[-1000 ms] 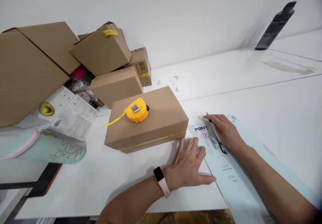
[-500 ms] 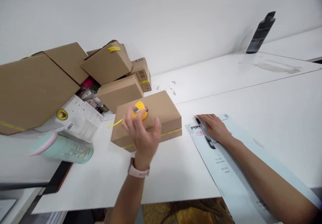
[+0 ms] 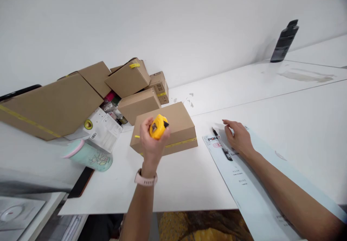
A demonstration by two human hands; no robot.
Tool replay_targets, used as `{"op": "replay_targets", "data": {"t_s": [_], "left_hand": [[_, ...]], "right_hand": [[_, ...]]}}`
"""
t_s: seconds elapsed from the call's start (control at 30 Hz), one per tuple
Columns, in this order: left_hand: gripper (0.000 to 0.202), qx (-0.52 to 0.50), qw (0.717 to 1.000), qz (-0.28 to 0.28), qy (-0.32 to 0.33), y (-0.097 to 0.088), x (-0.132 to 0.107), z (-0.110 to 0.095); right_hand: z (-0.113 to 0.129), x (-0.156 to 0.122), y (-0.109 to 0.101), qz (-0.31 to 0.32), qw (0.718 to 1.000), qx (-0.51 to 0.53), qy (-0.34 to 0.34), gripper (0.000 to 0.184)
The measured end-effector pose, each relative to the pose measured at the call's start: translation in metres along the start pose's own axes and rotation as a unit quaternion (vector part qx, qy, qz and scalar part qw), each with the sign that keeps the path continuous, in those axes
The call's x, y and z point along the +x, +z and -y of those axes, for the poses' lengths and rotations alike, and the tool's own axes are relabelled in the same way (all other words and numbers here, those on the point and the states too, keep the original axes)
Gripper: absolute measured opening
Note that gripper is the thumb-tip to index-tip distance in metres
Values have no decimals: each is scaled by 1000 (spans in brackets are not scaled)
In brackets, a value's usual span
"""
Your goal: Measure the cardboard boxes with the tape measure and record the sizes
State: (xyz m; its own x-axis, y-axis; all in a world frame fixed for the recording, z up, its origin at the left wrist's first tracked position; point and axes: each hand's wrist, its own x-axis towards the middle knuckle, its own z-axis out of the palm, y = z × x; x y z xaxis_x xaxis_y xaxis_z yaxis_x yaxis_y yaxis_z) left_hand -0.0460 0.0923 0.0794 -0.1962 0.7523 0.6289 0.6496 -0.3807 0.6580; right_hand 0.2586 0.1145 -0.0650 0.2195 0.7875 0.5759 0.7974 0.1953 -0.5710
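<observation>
My left hand (image 3: 152, 143), with a pink watch band (image 3: 146, 179) at the wrist, is closed around a yellow tape measure (image 3: 159, 126). It is held over a closed cardboard box (image 3: 179, 116) with yellow tape along its side. A short yellow strip (image 3: 137, 136) shows left of my fingers; whether it joins the tape measure is hidden. My right hand (image 3: 239, 137) rests over a pale blue printed sheet (image 3: 244, 190), fingers loosely bent and holding nothing. Just left of it a black and clear pen (image 3: 223, 147) lies on the sheet, apart from my fingertips.
Several cardboard boxes (image 3: 139, 105) are stacked at the back left, by a large leaning carton (image 3: 54, 105). A white box with an avocado picture (image 3: 104, 129) and a mint tumbler (image 3: 94, 158) stand nearer. A dark bottle (image 3: 284, 42) stands far right on the white table (image 3: 189, 183).
My left hand has lifted and turned the tape measure, gripping it more fully. My right hand has drawn back from the pen, its fingers curling. The view has shifted slightly left.
</observation>
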Motion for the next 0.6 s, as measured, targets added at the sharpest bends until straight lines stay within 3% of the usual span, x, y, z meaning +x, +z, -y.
{"op": "replay_targets", "data": {"t_s": [0.07, 0.13, 0.2, 0.27, 0.3, 0.37, 0.5, 0.6], "left_hand": [[64, -168, 984, 58, -12, -10, -26, -14], [67, -294, 944, 142, -43, -19, -48, -27], [65, -342, 912, 213, -83, -25, -61, -35], [63, -351, 893, 258, -118, -27, -65, -38], [62, -349, 888, 270, -131, -27, -66, -38], [62, -347, 881, 284, -149, -28, -65, -35], [61, -337, 882, 282, -169, -37, -61, -25], [65, -296, 912, 220, -180, -57, -45, -10]], "right_hand": [[22, 5, -16, -63, 996, 41, 43, 30], [51, 10, -34, -34, 988, 117, 94, 33], [85, 13, -51, 130, 943, 259, 164, 48], [118, 14, -63, 302, 847, 398, 181, 65], [132, 13, -67, 355, 810, 430, 181, 67], [154, 9, -71, 414, 770, 455, 169, 66], [173, 5, -69, 435, 753, 468, 158, 53], [171, 22, -63, 406, 747, 498, 167, 48]]}}
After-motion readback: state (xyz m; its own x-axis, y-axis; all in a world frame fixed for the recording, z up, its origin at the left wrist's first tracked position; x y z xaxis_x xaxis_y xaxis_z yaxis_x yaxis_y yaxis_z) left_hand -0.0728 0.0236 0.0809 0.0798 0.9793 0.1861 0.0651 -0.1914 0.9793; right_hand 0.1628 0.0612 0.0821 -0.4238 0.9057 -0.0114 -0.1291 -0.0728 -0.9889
